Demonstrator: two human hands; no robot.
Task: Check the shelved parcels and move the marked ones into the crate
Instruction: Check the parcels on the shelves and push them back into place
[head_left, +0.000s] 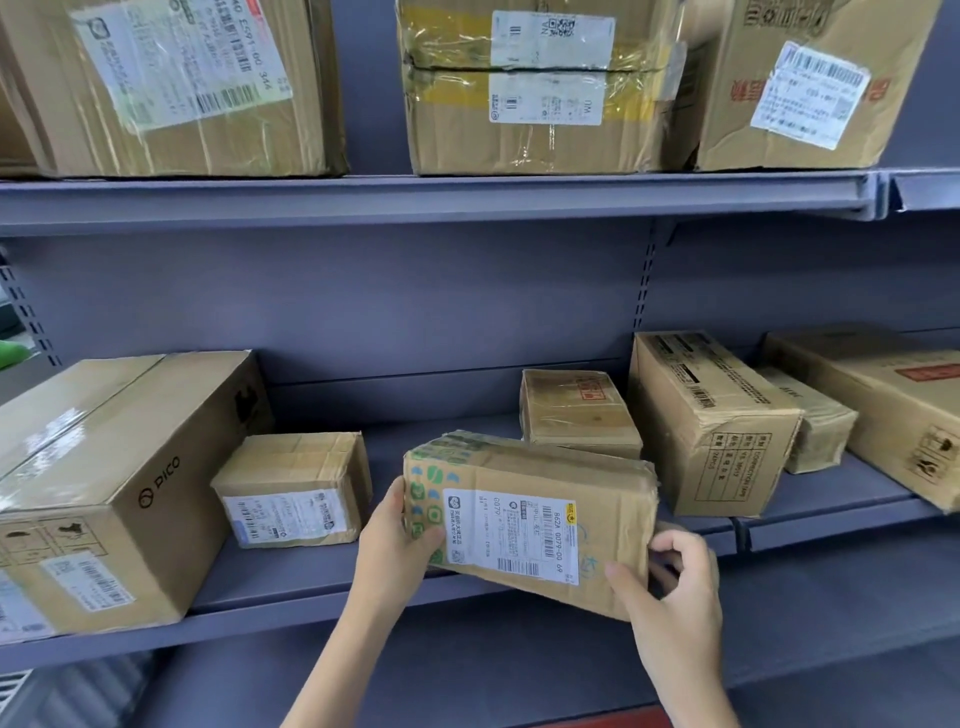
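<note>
Two grey metal shelves are filling my head view: the upper shelf (431, 200) is carrying three big taped cartons, the lower shelf (291, 587) a row of smaller brown boxes against a grey back panel. I am holding one labelled parcel (524, 519) tilted at the lower shelf's front edge, its white label facing me. My left hand (397, 540) is curling around the parcel's left end, thumb on the front face. My right hand (670, 587) is gripping its lower right corner, fingers half closed, thumb pressing the front.
</note>
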